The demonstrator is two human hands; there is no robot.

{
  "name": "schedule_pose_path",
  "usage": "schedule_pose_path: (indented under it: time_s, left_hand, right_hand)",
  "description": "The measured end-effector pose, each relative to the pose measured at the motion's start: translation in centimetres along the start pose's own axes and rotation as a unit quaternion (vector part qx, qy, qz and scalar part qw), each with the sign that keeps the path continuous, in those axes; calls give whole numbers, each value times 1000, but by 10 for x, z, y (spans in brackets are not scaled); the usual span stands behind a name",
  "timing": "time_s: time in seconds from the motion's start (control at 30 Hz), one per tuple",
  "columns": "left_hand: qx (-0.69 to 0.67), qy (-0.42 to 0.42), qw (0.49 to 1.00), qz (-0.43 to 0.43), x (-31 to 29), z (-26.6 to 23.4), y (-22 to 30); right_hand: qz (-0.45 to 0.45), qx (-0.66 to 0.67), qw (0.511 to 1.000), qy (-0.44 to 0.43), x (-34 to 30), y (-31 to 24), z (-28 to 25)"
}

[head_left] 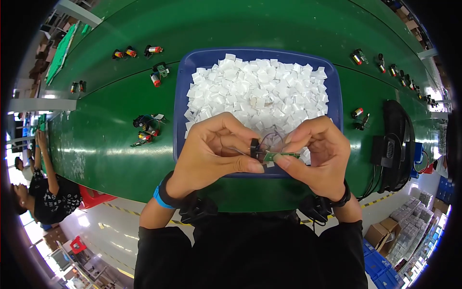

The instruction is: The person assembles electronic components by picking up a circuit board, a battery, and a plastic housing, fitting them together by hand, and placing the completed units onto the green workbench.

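Between the fingers of my left hand [211, 149] is a round black part [254, 147]. My right hand [315, 154] pinches a small green circuit board [284, 155] by its right end, thumb in front. Thin wires [272, 136] arch up between the black part and the board. Both hands are over the near half of a blue tray [179, 96], which is filled with small white square pieces [240, 82]. My left fingers and palm hide most of what lies behind the black part.
Wired assemblies with red-and-yellow cylinders [153, 49] lie on the green table [110, 111] left of the tray. Several more [356, 59] are at the right. A black bag-like item [397, 144] sits at the right edge. Another person [50, 190] is at the far left.
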State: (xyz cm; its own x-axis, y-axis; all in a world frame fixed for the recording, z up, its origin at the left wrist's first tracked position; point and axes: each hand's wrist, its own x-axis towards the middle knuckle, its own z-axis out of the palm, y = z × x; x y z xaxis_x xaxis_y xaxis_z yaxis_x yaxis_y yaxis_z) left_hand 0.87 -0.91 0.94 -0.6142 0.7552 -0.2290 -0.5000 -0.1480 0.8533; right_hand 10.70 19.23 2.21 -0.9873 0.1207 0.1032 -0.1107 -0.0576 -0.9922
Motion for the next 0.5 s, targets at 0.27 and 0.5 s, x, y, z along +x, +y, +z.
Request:
schedule_pose_path:
  time_s: [0.27, 0.5]
  left_hand:
    - [43, -9, 999, 19, 2, -2, -3]
    - [65, -8, 998, 17, 2, 0, -3]
  right_hand:
    - [-20, -2, 1000, -6, 4, 8, -2]
    - [6, -30, 999, -11, 4, 5, -4]
